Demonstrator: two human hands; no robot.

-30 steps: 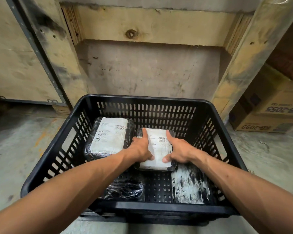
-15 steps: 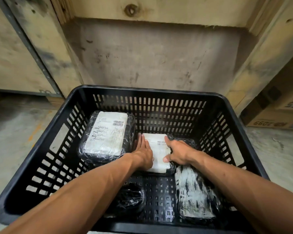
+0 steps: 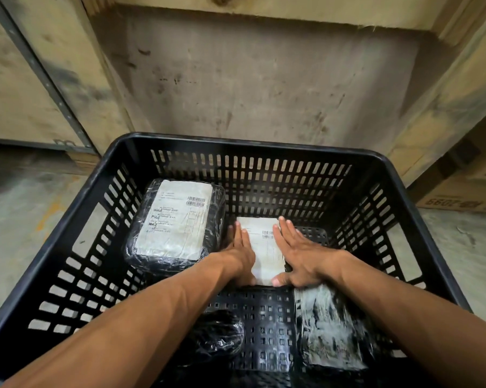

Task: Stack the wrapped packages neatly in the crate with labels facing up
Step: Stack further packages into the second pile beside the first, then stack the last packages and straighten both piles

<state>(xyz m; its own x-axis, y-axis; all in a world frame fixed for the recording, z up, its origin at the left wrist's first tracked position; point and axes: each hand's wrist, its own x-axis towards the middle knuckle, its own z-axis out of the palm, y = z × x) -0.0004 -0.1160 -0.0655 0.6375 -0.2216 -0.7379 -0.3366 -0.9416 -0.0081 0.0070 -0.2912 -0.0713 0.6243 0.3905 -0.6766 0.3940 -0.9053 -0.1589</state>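
Note:
A black slotted plastic crate point(image 3: 250, 144) stands on the floor in front of me. A small wrapped package point(image 3: 265, 253) lies on the crate floor near the back, its white label facing up. My left hand point(image 3: 240, 256) and my right hand point(image 3: 300, 256) lie flat on its left and right sides, fingers straight. A larger black-wrapped package point(image 3: 174, 225) sits to its left, label up. A small black bundle point(image 3: 216, 337) lies at the front, partly under my left forearm, no label showing. A fourth package point(image 3: 328, 331) with whitish wrap lies front right.
Plywood panels and a grey wall point(image 3: 264, 79) rise right behind the crate. A cardboard box point(image 3: 460, 197) stands on the concrete floor at the right. The crate's back right corner holds bare perforated floor point(image 3: 314, 233).
The small package has gone down onto the crate floor. My fingers, curled around it before, now lie straight on it. The camera has moved closer and lower over the crate.

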